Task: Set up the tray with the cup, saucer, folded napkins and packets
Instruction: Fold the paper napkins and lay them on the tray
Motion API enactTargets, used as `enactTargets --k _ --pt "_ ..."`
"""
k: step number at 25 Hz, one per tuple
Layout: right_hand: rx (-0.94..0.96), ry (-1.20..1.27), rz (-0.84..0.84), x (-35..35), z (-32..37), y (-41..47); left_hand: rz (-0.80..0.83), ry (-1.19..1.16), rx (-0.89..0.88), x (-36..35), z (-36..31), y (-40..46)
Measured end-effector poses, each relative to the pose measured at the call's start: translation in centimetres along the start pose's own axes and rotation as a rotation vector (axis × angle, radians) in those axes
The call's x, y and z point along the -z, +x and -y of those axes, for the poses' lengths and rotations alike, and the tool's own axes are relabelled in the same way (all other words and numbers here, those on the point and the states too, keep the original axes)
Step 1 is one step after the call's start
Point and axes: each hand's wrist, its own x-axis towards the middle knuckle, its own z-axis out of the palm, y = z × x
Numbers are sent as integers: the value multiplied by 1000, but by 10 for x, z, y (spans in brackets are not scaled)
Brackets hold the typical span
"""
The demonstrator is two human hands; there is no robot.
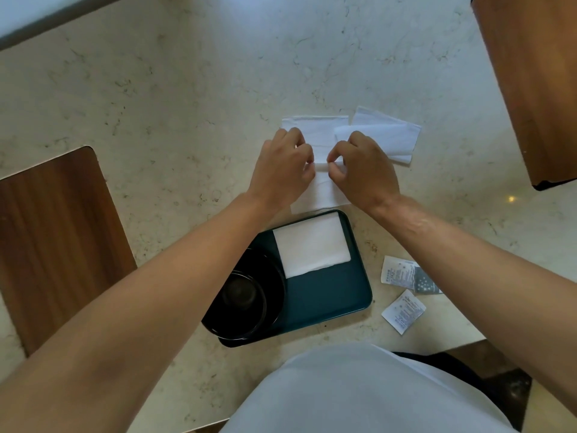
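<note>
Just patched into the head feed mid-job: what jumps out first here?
Both hands, left hand and right hand, pinch a fold in a white napkin on the marble counter, just beyond the dark teal tray. The tray already holds a folded napkin and a black cup on its saucer. The packets lie off-tray, right.

This looks like a café or hotel dining area: a pale marble table [187,104] with wooden chairs [56,232] drawn up around it carries a serving tray [324,295], paper napkins [315,248] and small printed packets [402,310].
</note>
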Motion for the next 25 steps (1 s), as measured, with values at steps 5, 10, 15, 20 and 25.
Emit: enactTargets --k 5,10,15,20,25 --pt "62 39 -4 14 8 -13 3 -15 -44 12 1 -16" --pt "125 211 19 35 18 -36 -45 -131 -51 38 -1 -46" --pt "-49 668 231 59 29 -62 -113 -292 -56 82 -13 -79" --pt "-128 873 187 56 38 -85 -29 -489 181 97 -16 -98" --pt "-329 993 204 41 37 -107 149 -843 521 77 -12 -107"
